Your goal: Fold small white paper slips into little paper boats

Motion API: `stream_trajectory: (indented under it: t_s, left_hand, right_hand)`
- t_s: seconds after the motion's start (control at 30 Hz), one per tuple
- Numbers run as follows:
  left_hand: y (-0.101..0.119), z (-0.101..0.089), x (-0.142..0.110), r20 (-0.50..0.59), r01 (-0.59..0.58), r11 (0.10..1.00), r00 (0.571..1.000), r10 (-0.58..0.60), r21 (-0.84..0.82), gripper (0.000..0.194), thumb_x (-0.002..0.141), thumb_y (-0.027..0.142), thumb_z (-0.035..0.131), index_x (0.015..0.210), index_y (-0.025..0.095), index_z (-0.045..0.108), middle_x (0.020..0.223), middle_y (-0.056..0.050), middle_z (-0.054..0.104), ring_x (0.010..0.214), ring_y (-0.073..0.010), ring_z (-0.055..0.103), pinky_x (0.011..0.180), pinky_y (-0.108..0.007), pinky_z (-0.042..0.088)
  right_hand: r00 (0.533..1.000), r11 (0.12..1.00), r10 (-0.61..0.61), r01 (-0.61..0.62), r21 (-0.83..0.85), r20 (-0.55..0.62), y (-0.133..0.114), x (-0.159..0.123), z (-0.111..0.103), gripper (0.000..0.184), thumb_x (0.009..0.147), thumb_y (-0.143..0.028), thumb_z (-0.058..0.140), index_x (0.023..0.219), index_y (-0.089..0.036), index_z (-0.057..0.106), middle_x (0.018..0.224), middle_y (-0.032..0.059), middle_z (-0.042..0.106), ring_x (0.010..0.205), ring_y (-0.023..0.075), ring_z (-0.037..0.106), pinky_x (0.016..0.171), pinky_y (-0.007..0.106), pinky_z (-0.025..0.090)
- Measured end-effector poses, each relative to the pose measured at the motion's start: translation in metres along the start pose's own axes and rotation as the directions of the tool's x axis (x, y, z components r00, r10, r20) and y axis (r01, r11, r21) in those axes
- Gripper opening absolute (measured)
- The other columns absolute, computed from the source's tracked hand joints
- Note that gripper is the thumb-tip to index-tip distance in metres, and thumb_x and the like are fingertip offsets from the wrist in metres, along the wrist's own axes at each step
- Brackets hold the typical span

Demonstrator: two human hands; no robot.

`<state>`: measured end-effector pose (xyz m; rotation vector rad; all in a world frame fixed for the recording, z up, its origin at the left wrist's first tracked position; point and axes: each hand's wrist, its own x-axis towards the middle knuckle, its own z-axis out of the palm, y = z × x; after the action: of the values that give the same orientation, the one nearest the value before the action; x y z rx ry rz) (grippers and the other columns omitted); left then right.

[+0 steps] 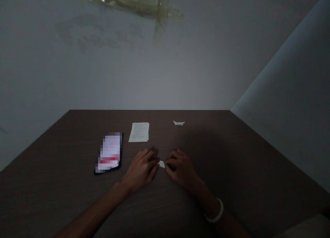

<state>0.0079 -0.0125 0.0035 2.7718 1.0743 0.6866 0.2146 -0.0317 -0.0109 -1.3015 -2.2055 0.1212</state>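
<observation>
Between my two hands, near the middle of the table, is a small folded piece of white paper (161, 164). My left hand (141, 167) pinches its left end between thumb and fingers. At the right end, the fingertips of my right hand (182, 169) are closed on the same paper. Only a short strip of it shows; the rest is covered by my fingers. A little white paper boat (179, 123) stands farther back, to the right of a thin stack of printed paper sheets (139, 132).
A phone (109, 152) with a lit, blurred-out screen lies left of my left hand. The dark wooden table (77, 196) meets a stained wall (165, 76) at its far edge. Another wall surface slants along the right side.
</observation>
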Motion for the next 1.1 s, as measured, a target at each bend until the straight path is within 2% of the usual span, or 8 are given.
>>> stream_trajectory:
  t_s: [0.1,0.27,0.37,0.53,0.87,1.1]
  left_hand:
    - [-0.002,0.002,-0.001,-0.022,0.028,0.999,0.999,-0.028,0.016,0.021,0.091,0.022,0.050,0.098,0.020,0.070,0.101,-0.009,0.058,0.095,-0.0250,0.048,0.079,-0.039,0.043]
    - [-0.002,0.002,0.000,0.010,0.021,0.999,1.000,-0.021,0.035,0.022,0.092,0.020,0.048,0.096,0.019,0.070,0.097,-0.009,0.057,0.092,-0.0243,0.048,0.078,-0.039,0.042]
    - [-0.001,0.000,0.001,0.027,0.014,1.000,1.000,-0.014,0.026,0.022,0.091,0.020,0.048,0.098,0.020,0.069,0.096,-0.009,0.056,0.091,-0.0242,0.047,0.077,-0.038,0.042]
    - [-0.002,-0.001,0.001,0.029,0.003,1.000,1.000,-0.004,0.030,0.024,0.091,0.020,0.047,0.105,0.020,0.067,0.099,-0.010,0.055,0.093,-0.0247,0.047,0.078,-0.039,0.042]
    - [-0.007,-0.008,0.003,0.074,-0.058,0.995,0.996,0.051,0.087,0.027,0.090,0.020,0.047,0.111,0.020,0.064,0.100,-0.010,0.053,0.092,-0.0250,0.047,0.078,-0.039,0.042]
    - [-0.006,-0.011,0.002,0.078,-0.078,0.989,0.995,0.068,0.127,0.022,0.088,0.022,0.048,0.098,0.018,0.067,0.096,-0.010,0.054,0.090,-0.0259,0.047,0.077,-0.041,0.042]
  right_hand:
    - [1.000,1.000,0.008,-0.008,-0.030,-0.007,-0.002,0.000,-0.002,0.008,0.083,-0.020,0.062,0.080,-0.022,0.069,0.086,0.0037,0.062,0.085,0.0186,0.053,0.081,0.031,0.044]
    - [0.999,0.998,0.028,-0.027,-0.051,0.021,-0.003,0.001,-0.005,0.007,0.082,-0.018,0.061,0.076,-0.020,0.065,0.083,0.0035,0.061,0.086,0.0188,0.052,0.081,0.030,0.043]
    - [0.997,0.999,0.022,-0.019,-0.044,0.078,-0.005,0.003,-0.008,0.008,0.083,-0.017,0.059,0.086,-0.019,0.065,0.089,0.0045,0.060,0.089,0.0194,0.051,0.084,0.031,0.043]
    - [0.986,1.000,-0.014,0.018,-0.021,0.168,-0.009,0.006,-0.012,0.031,0.081,-0.013,0.057,0.110,-0.025,0.064,0.098,0.0047,0.057,0.094,0.0200,0.049,0.086,0.033,0.040]
    - [0.979,0.994,0.011,0.012,-0.109,0.205,-0.012,0.005,-0.012,0.038,0.083,-0.016,0.055,0.118,-0.027,0.062,0.099,0.0055,0.056,0.096,0.0218,0.047,0.083,0.036,0.037]
    - [0.982,0.991,0.051,-0.027,-0.131,0.184,-0.016,0.004,-0.013,0.037,0.082,-0.016,0.056,0.116,-0.030,0.063,0.099,0.0051,0.055,0.096,0.0223,0.047,0.082,0.036,0.037]
